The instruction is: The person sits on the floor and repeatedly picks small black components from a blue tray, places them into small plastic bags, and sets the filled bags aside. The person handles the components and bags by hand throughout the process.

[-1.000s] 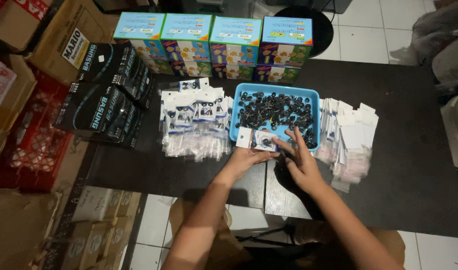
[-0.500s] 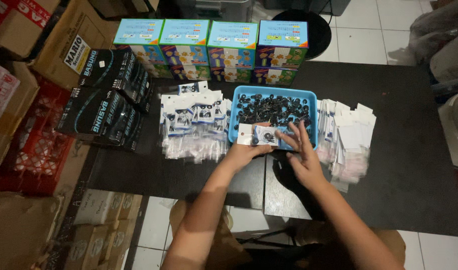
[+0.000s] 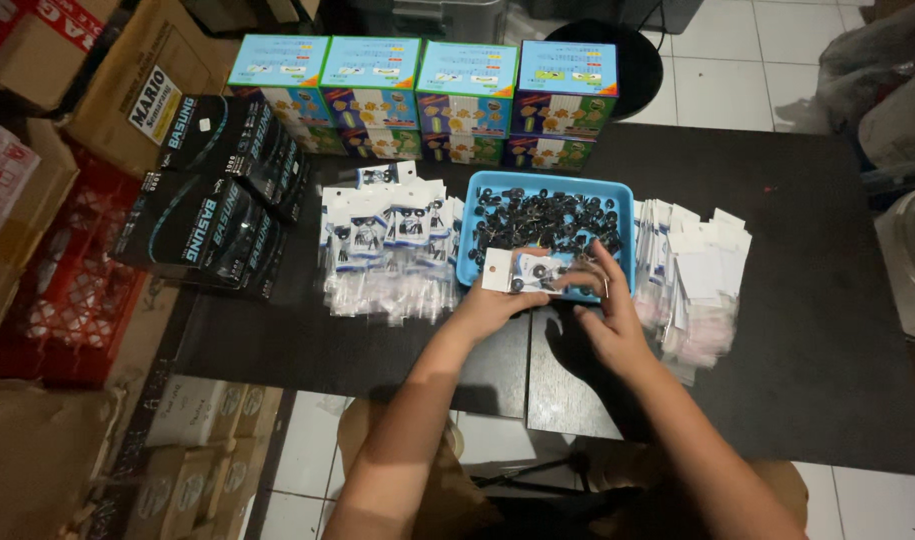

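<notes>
My left hand (image 3: pixel 494 309) holds a small clear packet with a white card top (image 3: pixel 517 271) at the front rim of a blue tray (image 3: pixel 468 245) filled with several small black parts (image 3: pixel 547 219). My right hand (image 3: pixel 605 318) meets the packet's right end with its fingertips, pinching there; a small black part may be in them, but blur hides it. A pile of filled packets (image 3: pixel 387 245) lies left of the tray. A stack of empty white-topped packets (image 3: pixel 695 270) lies to its right.
Four colourful boxes (image 3: pixel 422 95) stand in a row behind the tray on the dark table (image 3: pixel 827 340). Black cartons (image 3: pixel 212 190) are stacked at the table's left edge. Cardboard boxes (image 3: pixel 137 75) and a red crate (image 3: pixel 62 300) fill the floor at left.
Both hands and the packet have shifted slightly, with my right hand's fingers moving in closer onto the packet's right end over the tray's front rim.
</notes>
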